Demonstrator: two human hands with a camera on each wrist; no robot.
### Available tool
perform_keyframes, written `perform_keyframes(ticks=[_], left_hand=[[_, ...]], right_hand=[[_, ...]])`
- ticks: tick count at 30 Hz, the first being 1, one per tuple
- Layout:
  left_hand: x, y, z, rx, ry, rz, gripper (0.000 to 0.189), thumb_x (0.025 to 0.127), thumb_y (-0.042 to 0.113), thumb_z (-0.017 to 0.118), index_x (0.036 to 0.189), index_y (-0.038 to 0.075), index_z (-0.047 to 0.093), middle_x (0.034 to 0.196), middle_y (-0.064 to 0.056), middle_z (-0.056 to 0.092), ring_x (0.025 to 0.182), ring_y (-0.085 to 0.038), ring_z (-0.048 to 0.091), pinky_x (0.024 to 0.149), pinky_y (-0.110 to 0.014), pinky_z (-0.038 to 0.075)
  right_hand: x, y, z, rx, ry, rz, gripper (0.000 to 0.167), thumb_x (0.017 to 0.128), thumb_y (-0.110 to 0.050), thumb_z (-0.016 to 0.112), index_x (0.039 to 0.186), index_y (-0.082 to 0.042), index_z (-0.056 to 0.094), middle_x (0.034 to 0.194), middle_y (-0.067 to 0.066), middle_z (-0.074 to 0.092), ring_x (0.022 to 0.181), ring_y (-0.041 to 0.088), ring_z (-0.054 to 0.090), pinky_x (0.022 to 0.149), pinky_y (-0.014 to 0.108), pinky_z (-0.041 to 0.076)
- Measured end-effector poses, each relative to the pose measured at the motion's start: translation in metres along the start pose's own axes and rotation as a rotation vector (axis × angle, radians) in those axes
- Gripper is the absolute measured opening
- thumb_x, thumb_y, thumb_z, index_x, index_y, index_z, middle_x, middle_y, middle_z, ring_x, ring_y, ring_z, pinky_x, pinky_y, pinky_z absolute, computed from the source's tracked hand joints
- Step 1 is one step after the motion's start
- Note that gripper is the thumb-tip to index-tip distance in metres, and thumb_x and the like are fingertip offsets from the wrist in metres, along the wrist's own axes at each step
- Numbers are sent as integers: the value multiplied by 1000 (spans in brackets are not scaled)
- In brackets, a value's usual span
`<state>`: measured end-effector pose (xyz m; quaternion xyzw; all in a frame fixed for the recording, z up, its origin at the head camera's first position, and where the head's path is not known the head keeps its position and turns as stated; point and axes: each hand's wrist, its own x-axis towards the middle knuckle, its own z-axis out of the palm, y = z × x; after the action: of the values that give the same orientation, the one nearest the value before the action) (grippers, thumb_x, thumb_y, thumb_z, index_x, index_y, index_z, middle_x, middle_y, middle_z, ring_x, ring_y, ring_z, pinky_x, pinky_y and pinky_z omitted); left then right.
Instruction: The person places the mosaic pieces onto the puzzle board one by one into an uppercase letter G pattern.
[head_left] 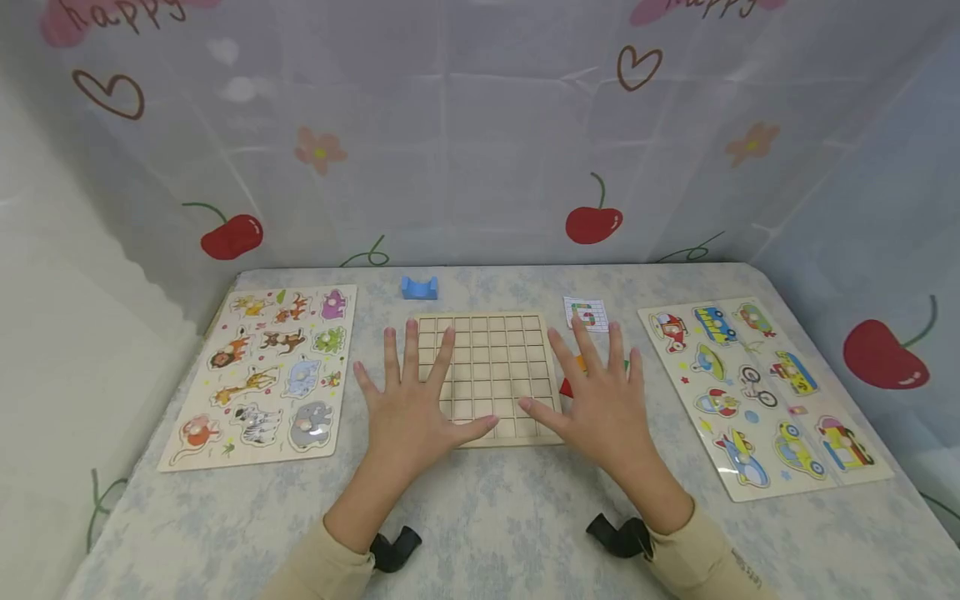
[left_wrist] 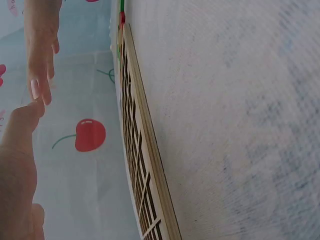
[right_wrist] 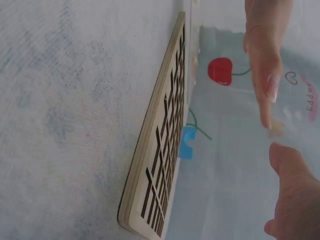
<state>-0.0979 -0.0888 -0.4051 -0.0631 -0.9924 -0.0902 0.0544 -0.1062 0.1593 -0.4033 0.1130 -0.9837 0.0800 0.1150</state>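
Both hands are spread, palms down, above a wooden grid board [head_left: 498,358] in the head view. The left hand [head_left: 411,417] is over the board's left edge, its fingers straight and its thumb pointing right. Over the right edge is the right hand [head_left: 607,412], fingers fanned, thumb pointing left. Neither holds anything. Both wrist views show a gap between the hands and the grid board [right_wrist: 155,150]. Red, orange and green pieces [head_left: 566,387] lie partly hidden beneath the right hand. Just beyond its fingertips is a small printed pattern card [head_left: 596,317].
A blue notched block [head_left: 420,289] stands behind the board. An animal puzzle board [head_left: 281,375] lies at left, a vehicle puzzle board [head_left: 765,396] at right. Patterned cloth covers the table [head_left: 495,517]. A curtain with cherries [head_left: 487,167] hangs behind it.
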Motion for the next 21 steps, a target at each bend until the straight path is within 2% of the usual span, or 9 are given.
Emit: perform_keyframes(ticks=[7, 11, 15, 17, 21], left_hand=[[-2, -6, 3, -26, -44, -12, 124, 64, 93, 53, 159, 36, -2, 167, -12, -13, 152, -38, -18, 114, -77, -1], [-3, -11, 10, -55, -73, -14, 129, 64, 90, 58, 161, 25, 4, 167, -17, -10, 153, -39, -13, 120, -69, 1], [-4, -19, 20, -101, -69, -5, 134, 62, 85, 67, 161, 14, 10, 166, -24, -3, 154, -43, -3, 122, -64, 9], [-5, -24, 24, -125, -75, 0, 137, 61, 84, 70, 160, 10, 11, 165, -26, 0, 153, -44, 0, 123, -62, 11], [-9, -31, 33, -180, -129, -6, 141, 61, 83, 71, 160, 5, 8, 165, -26, 2, 154, -42, 1, 124, -58, 12]], right_hand=[[1, 8, 4, 52, -28, 7, 94, 83, -75, 56, 159, -30, 23, 167, 8, 20, 152, 46, 8, 116, 70, 17], [2, 22, 9, 74, -33, 15, 90, 86, -68, 59, 158, -24, 27, 164, 12, 27, 150, 47, 18, 117, 67, 24], [2, 42, 13, 98, -44, 46, 85, 89, -61, 61, 156, -17, 34, 158, 17, 37, 143, 49, 30, 112, 67, 32], [3, 53, 15, 114, -63, 66, 80, 91, -55, 62, 155, -14, 35, 155, 20, 39, 140, 49, 34, 110, 67, 35], [3, 72, 16, 146, -122, 114, 67, 96, -37, 62, 151, -8, 39, 151, 22, 43, 135, 50, 39, 105, 67, 39]])
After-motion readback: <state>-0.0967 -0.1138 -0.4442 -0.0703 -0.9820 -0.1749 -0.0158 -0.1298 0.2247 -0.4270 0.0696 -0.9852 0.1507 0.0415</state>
